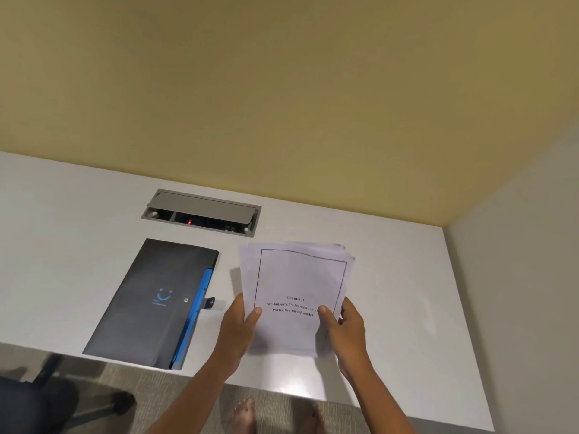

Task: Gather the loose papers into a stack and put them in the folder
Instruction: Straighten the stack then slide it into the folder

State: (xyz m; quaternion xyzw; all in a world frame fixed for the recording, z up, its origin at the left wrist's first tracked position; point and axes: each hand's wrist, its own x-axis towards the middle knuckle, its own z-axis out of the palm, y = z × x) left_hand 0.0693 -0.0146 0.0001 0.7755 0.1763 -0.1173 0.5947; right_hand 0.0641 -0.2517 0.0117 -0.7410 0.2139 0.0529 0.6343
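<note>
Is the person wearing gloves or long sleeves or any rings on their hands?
No. The left hand and right hand are bare, with no gloves and no rings or watch that I can see. Both forearms are bare too, with no sleeves showing down to the bottom of the picture.

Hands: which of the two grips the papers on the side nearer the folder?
The left hand; the folder lies beyond it, left of the papers.

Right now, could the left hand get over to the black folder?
Probably yes. The folder lies closed on the desk just beside the left hand, nothing between them, but both hands grip the paper stack, so it must let go first.
</note>
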